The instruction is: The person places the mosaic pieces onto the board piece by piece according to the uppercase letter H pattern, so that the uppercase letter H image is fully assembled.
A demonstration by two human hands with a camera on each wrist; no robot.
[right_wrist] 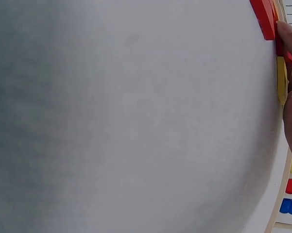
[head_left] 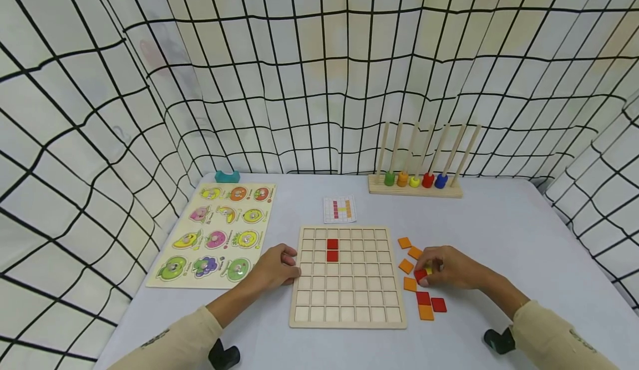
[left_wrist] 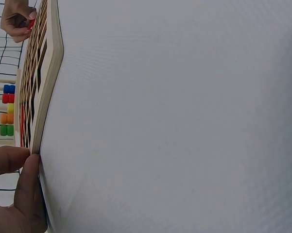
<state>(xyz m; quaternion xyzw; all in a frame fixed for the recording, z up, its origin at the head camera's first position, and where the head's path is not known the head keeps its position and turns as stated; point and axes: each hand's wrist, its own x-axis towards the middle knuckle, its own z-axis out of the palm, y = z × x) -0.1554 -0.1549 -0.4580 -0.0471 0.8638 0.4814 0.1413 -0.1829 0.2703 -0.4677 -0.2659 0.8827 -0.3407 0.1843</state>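
Note:
A wooden grid board (head_left: pixel 348 299) lies on the table with two red tiles (head_left: pixel 332 249) in one column near its top. At its left edge, the thumb and finger of my left hand (head_left: pixel 273 268) pinch the rim, as the left wrist view shows. Right of the board, my right hand (head_left: pixel 451 268) pinches a red tile (head_left: pixel 421 275) between thumb and fingers. A yellow tile (right_wrist: pixel 282 80) shows beneath those fingers in the right wrist view. Several orange tiles (head_left: pixel 410 284) lie around this hand, and two more red tiles (head_left: pixel 439 304) are nearer me.
A small pattern card (head_left: pixel 339 209) lies beyond the board. To the left is a fruit puzzle board (head_left: pixel 227 251), with a teal object (head_left: pixel 227 177) behind it. A wooden peg stand (head_left: pixel 415 187) with coloured beads stands at the back right. Black netting (head_left: pixel 324 59) surrounds the table.

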